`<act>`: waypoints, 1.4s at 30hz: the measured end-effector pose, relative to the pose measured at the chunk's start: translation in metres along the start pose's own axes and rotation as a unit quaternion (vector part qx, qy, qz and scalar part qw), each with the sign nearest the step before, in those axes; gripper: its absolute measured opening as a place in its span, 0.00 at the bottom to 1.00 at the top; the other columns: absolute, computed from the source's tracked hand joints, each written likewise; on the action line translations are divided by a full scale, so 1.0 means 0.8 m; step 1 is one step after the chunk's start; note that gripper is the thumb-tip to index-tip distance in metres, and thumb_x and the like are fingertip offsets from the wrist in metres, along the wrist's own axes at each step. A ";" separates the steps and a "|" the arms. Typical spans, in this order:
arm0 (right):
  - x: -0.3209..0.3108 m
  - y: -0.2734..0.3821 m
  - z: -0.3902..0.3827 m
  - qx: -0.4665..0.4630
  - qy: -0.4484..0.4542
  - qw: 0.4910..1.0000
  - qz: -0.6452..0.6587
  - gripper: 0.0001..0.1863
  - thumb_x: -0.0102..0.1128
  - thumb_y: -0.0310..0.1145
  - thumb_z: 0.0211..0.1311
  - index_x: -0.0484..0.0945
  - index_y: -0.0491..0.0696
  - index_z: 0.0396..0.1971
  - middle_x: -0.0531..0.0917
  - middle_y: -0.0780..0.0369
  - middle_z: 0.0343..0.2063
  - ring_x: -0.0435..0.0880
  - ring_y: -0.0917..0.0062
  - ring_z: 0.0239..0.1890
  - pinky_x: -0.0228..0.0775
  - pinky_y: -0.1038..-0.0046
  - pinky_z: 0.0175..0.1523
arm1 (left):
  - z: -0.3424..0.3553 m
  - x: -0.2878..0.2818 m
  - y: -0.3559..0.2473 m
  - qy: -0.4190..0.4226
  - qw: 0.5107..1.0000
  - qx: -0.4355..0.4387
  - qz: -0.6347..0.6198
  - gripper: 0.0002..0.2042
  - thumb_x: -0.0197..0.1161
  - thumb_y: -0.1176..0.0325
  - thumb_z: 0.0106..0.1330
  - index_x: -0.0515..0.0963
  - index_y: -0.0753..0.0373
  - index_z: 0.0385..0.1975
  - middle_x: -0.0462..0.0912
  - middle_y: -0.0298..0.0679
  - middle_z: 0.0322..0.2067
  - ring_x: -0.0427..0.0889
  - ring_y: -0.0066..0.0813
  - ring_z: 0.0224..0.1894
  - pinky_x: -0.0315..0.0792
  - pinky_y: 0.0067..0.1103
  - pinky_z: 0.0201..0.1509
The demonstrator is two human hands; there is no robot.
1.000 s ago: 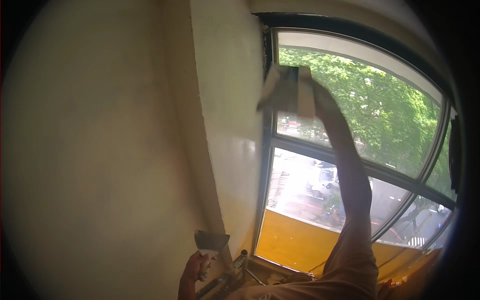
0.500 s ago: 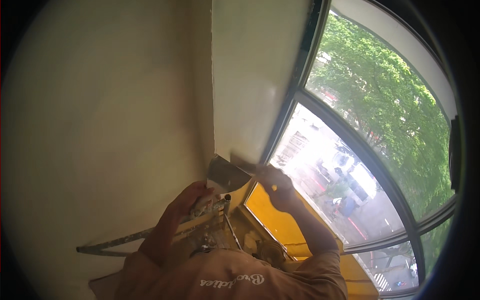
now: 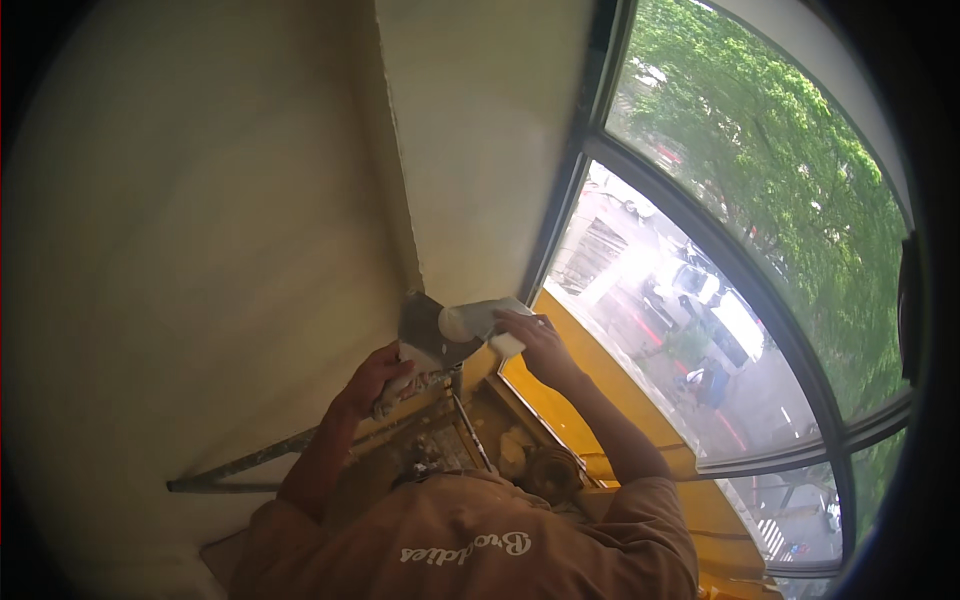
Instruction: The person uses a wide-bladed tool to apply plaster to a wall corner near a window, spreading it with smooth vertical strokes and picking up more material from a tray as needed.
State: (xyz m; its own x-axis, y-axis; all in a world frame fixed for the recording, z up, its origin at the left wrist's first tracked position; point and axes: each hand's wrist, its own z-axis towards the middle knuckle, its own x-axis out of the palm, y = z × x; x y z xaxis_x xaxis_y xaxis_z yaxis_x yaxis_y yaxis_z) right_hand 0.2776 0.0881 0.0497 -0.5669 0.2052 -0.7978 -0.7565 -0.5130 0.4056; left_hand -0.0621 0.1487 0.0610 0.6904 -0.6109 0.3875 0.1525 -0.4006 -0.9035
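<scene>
My left hand is closed around the handle of a wide putty knife, its dark blade raised near the wall corner. In my right hand is a second putty knife with a pale blade and a light handle. Its blade overlaps or meets the left one; whether they touch I cannot tell. A rounded whitish patch, which looks like filler, shows where the two blades come together. Both hands are in front of my chest, just below the corner edge.
A pale wall fills the left, meeting a narrow wall strip at a rough corner. To the right is a dark-framed window over a street and tree. Below are metal scaffold tubes, a yellow ledge and a round object.
My right hand has turned its putty knife, so the blade now shows broadside against the left one. The whitish patch has come into sight. The view has shifted slightly.
</scene>
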 end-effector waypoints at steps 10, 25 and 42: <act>0.058 0.053 -0.042 0.290 -0.260 0.544 0.743 0.23 0.51 0.34 0.74 0.65 0.42 0.64 0.77 0.56 0.55 0.78 0.66 0.57 0.69 0.61 0.65 | 0.038 0.001 -0.012 -0.106 0.878 0.153 0.440 0.14 0.57 0.70 0.71 0.74 0.67 0.54 0.82 0.48 0.42 0.82 0.31 0.34 0.75 0.25 0.38; 0.073 0.070 0.000 0.289 -0.304 0.499 0.758 0.24 0.57 0.36 0.71 0.67 0.45 0.63 0.79 0.58 0.53 0.81 0.66 0.54 0.75 0.59 0.60 | 0.085 -0.103 0.010 0.006 0.668 0.320 0.672 0.26 0.56 0.82 0.63 0.69 0.64 0.64 0.76 0.48 0.56 0.75 0.49 0.55 0.74 0.36 0.59; 0.337 -0.356 0.038 0.423 -0.412 0.608 0.531 0.22 0.55 0.29 0.68 0.69 0.44 0.60 0.80 0.58 0.50 0.81 0.68 0.49 0.73 0.67 0.55 | -0.092 -0.176 0.125 -0.172 0.803 0.053 0.568 0.13 0.59 0.72 0.70 0.73 0.69 0.51 0.79 0.55 0.42 0.82 0.53 0.43 0.74 0.36 0.46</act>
State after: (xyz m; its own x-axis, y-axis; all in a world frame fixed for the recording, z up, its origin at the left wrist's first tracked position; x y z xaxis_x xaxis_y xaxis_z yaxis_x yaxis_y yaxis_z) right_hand 0.3306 0.3152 -0.2673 -0.5890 0.6595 0.4671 0.4799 -0.1795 0.8587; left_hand -0.1962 0.1441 -0.0701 0.5787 -0.3094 -0.7546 -0.6672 0.3525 -0.6562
